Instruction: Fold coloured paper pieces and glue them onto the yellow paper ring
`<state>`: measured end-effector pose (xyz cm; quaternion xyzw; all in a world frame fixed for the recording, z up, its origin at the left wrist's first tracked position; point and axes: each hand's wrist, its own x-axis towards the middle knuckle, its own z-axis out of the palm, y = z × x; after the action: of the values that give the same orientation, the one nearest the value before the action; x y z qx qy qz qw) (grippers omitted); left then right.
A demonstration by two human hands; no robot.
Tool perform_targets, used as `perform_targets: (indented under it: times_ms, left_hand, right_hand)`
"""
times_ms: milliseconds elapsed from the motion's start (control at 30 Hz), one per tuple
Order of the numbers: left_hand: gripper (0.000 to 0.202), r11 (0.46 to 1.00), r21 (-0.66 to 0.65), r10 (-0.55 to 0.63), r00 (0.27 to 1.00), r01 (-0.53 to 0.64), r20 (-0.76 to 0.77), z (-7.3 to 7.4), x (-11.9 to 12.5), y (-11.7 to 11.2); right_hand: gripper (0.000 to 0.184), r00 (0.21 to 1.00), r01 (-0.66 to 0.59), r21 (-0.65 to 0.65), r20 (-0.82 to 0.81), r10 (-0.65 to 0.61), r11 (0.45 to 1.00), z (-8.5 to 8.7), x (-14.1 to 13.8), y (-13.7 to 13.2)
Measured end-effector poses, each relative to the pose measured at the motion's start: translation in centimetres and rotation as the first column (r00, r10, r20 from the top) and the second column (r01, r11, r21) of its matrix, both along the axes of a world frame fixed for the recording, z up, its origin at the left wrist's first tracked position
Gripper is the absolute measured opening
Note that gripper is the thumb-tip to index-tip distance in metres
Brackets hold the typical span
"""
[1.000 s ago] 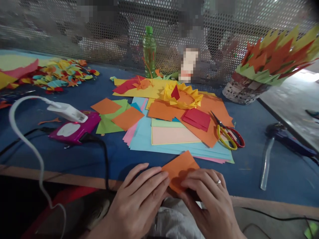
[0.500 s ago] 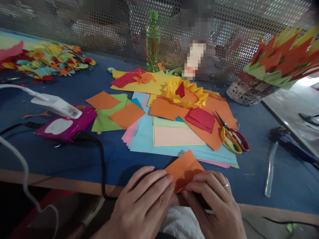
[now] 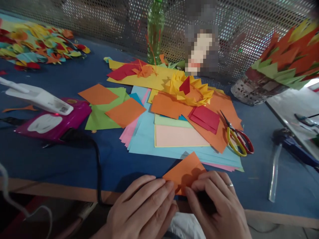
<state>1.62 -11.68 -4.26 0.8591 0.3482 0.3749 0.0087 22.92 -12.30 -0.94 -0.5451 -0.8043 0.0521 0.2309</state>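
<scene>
Head view: orange paper square [image 3: 184, 170] on counter [image 3: 256, 191], at light-blue sheets' [image 3: 141, 142] six-o'clock edge. Left hand [image 3: 143, 204] flattened over left corner, grip unclear; right hand [image 3: 219, 199] pinching near edge. Probably light, crisp, easily creased; hold edges.

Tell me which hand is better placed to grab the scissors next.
Probably your right hand: the scissors lie on its side, handles at the near end, while your left hand is farther away. Both hands touch the small orange sheet, though.
</scene>
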Motion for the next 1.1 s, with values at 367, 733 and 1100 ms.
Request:
perform_targets:
  times_ms: [367, 733, 1100]
  left_hand:
    - [0.024, 0.996, -0.082, 0.031, 0.999, -0.028, 0.032, 0.3, -0.1, -0.6]
    - [0.026, 0.997, -0.031, 0.074, 0.997, -0.075, -0.009, -0.5, 0.6, -0.6]
    - [0.022, 0.997, -0.020, 0.078, 0.997, -0.078, 0.006, -0.6, 1.0, -0.5]
  right_hand:
    - [0.017, 0.999, 0.021, 0.019, 0.032, -0.022, 1.000, -0.5, -0.2, 0.0]
    - [0.019, 0.999, 0.025, 0.033, 0.047, -0.027, 0.999, -0.9, -0.1, 0.1]
    - [0.017, 0.999, 0.039, 0.039, 0.026, -0.040, 0.999, -0.7, 0.0, 0.2]
